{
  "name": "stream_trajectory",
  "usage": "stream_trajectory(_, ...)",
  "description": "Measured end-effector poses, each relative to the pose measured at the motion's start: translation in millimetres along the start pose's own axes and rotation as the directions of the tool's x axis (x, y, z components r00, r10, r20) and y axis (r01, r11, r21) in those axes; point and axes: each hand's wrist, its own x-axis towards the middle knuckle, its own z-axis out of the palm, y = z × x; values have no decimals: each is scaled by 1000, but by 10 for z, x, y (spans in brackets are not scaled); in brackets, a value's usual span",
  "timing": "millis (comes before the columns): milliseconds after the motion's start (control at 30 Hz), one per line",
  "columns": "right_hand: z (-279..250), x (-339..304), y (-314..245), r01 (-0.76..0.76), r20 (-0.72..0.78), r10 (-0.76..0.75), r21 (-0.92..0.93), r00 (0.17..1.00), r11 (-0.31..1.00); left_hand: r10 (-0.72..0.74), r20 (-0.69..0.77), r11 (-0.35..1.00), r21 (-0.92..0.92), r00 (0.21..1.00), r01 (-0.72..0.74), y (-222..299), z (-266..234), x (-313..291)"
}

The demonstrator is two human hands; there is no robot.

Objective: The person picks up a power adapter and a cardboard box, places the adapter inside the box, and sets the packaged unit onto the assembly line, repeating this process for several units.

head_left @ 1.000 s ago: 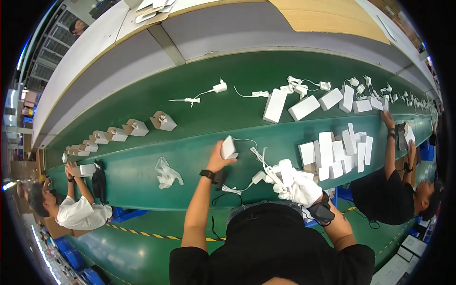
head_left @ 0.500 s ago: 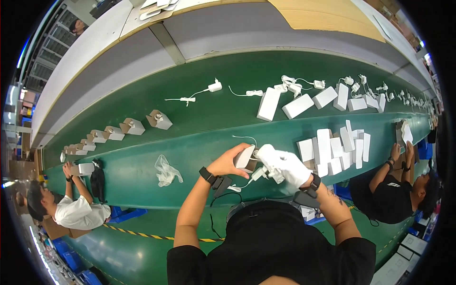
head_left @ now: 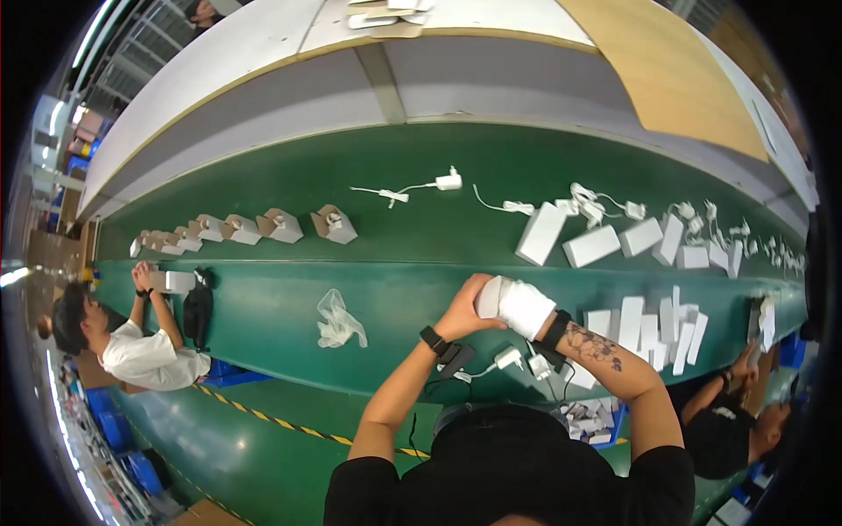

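Note:
My left hand (head_left: 469,314) is wrapped around a small white box (head_left: 488,298), held above the green work surface (head_left: 421,342). My right hand (head_left: 526,309), in a white glove, is closed against the right end of that box. Its fingertips are hidden, so whatever they hold does not show. Close to my body, below the hands, are a white plug adapter (head_left: 507,358) and a second adapter (head_left: 538,366) with white cable. Both wrists carry black bands.
White boxes (head_left: 631,323) stand to the right. Beyond them, more boxes (head_left: 591,245) and cabled adapters (head_left: 588,202) lie along the far strip. Open boxes (head_left: 334,225) line the far left. A clear plastic bag (head_left: 338,320) lies left of my hands. Co-workers sit at both sides.
The view has shifted, so the table's contents appear lower and further right. My gloved hand has closed in on the box's end. The adapters that hung by it are now below my hands.

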Motion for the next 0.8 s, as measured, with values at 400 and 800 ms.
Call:
stream_trajectory(400, -16, 2386, 951, -106, -590, 20, -112, 807, 988, -138, -526, 990, -73, 839, 117, -960, -1741, 224)
stream_trajectory(800, -529, 1136, 508, -52, -265, 51, 1, 963, 999, -618, -125, -30, -983, 776, -182, 185, -367, 44)
